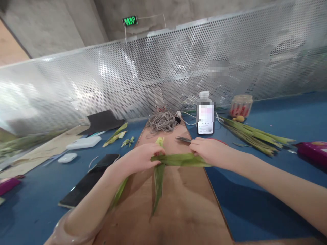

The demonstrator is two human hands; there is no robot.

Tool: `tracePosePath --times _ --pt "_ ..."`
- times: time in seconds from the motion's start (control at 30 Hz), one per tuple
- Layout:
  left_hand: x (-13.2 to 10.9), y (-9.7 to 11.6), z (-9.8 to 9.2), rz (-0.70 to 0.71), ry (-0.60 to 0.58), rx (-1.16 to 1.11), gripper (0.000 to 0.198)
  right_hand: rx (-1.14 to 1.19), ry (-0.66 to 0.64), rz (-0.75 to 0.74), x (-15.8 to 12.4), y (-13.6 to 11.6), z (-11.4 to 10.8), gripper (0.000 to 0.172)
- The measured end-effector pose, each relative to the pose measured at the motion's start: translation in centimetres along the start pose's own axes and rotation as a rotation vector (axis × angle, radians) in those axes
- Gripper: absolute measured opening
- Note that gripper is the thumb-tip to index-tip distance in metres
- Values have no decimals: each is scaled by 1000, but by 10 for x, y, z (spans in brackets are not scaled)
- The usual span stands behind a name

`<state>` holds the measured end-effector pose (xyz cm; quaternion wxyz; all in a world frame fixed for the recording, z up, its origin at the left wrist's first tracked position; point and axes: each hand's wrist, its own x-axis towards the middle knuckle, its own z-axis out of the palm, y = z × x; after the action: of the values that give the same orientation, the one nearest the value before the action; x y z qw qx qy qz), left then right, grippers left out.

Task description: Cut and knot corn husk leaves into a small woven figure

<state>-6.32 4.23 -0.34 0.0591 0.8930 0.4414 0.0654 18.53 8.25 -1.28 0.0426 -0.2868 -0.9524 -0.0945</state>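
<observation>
My left hand (146,157) is closed in a pinch on the crossing point of several long green leaf strips. One broad green leaf strip (182,160) stretches sideways from it to my right hand (206,151), whose curled fingers grip the far part. Another leaf strip (158,185) hangs down towards me, and a third strip (121,192) shows under my left wrist. A yellowish leaf tip (160,141) sticks up beyond my left fingers. Dark scissor blades (183,139) poke out past my right hand, which covers their middle; whether it holds them I cannot tell.
A brown wooden board (184,214) lies on the blue table (219,200). Grey cord (163,122) is heaped at its far end. A lit phone (205,119) leans on a bottle (204,94). Leaves (255,134) lie right, a dark phone (89,180) left. Perforated metal screen (178,58) stands behind.
</observation>
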Motion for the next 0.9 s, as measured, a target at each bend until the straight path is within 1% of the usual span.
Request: tracePosePath --times 0.1,0.2,0.57,0.67,0.9 --pt "-2 1 -1 22 -9 -20 31 21 -6 13 0 1 0 13" --pt "-2 3 -1 8 -5 -3 36 38 -5 16 0 2 3 12" --pt "0 5 5 11 55 83 34 36 7 0 0 3 5 13" --pt "0 7 5 9 46 103 29 44 -3 0 0 2 3 13" --pt "0 6 2 -5 56 117 6 50 -16 15 0 0 1 12"
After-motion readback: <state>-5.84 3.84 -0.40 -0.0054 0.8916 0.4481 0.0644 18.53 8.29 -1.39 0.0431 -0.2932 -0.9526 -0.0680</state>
